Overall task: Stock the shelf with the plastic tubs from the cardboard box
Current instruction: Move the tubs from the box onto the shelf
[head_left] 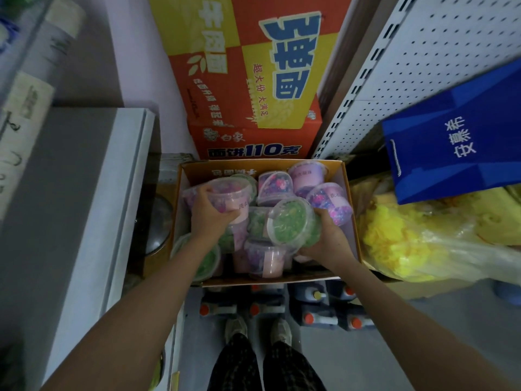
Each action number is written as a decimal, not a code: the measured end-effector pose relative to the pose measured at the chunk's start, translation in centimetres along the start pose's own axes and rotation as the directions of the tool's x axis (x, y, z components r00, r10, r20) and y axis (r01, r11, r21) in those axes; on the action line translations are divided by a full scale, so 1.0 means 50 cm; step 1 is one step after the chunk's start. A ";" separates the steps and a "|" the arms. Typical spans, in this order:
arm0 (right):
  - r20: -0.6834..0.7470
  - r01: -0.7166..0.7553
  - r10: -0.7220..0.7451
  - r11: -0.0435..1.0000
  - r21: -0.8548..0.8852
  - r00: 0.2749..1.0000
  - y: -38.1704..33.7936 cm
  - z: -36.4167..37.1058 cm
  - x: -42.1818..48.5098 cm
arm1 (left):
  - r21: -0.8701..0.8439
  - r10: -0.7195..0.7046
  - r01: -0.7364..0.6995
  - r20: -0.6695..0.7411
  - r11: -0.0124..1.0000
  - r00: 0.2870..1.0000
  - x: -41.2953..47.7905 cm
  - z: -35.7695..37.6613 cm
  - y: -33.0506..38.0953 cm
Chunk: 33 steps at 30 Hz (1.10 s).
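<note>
While left hand [210, 214] and right hand [328, 239] grip tubs [225, 193], lower tubs [265, 261] lie half-hidden.

Open cardboard box [270, 166], crammed with lidded clear plastic tubs [308, 172] of pink-purple or green contents, some upright, some tipped. Pink tub [225, 197] gripped from above in left hand [210, 213] near the box's left wall. Green tub [293, 221], tilted with lid showing, gripped in right hand [328, 238].
</note>
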State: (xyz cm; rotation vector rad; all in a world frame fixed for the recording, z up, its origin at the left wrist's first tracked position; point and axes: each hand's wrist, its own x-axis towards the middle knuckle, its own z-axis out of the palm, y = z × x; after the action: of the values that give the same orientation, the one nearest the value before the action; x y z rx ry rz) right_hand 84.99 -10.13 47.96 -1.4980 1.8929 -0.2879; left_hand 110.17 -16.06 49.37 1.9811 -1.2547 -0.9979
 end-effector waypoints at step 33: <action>0.016 0.548 -0.652 0.651 0.525 0.758 -0.463 -0.219 -0.296 | 0.020 0.159 -0.253 -0.823 0.967 0.545 -0.619 -0.471 0.194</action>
State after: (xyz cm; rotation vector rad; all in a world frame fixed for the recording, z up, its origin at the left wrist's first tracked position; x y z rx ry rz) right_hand 97.09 -6.24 74.67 -1.6641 0.9765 -0.8272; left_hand 116.56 10.59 78.64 1.7836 -0.8177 0.0606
